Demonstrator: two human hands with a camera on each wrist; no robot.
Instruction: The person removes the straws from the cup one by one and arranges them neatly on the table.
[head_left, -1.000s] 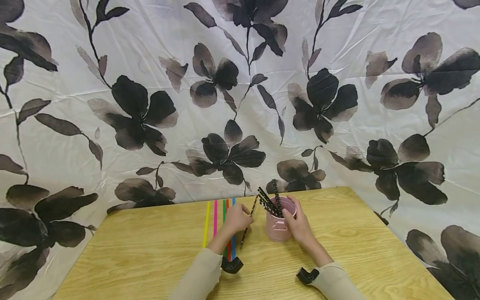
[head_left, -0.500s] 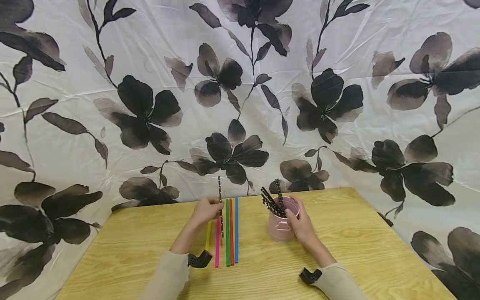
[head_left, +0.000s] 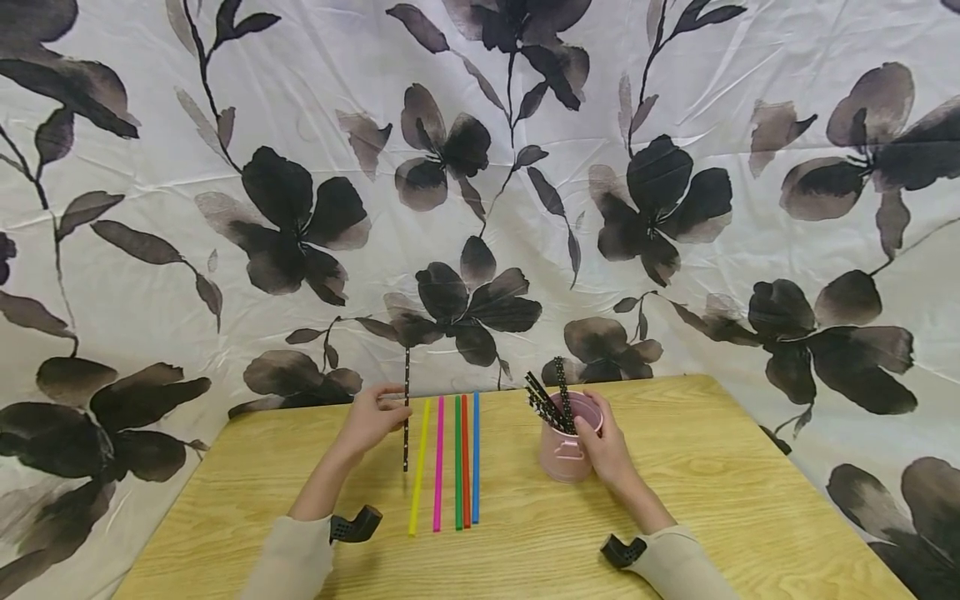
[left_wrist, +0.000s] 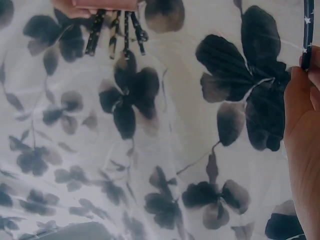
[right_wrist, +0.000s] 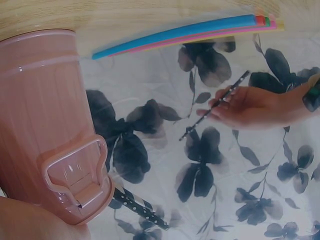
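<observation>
My left hand (head_left: 372, 418) pinches a black drinking straw with white stars (head_left: 407, 446) between thumb and fingers, left of the row of coloured straws. The straw stands nearly upright, its lower end close over the table; the stars show on the straw (left_wrist: 308, 32) in the left wrist view. My right hand (head_left: 609, 450) grips the rim and side of a pink pail (head_left: 558, 462) with a small side handle (right_wrist: 75, 170). Several black patterned straws (head_left: 561, 387) lean out of the pail.
On the wooden table (head_left: 720, 483) lie a yellow straw (head_left: 419, 471), a pink straw (head_left: 438, 467), a green straw (head_left: 458, 467), a red straw (head_left: 466, 467) and a blue straw (head_left: 476, 462), roughly side by side. Floral fabric (head_left: 480, 217) hangs behind the table.
My left hand has carried the black straw leftward, from beside the blue straw across the row to left of the yellow one, raising it upright. The right hand still holds the pail in place.
</observation>
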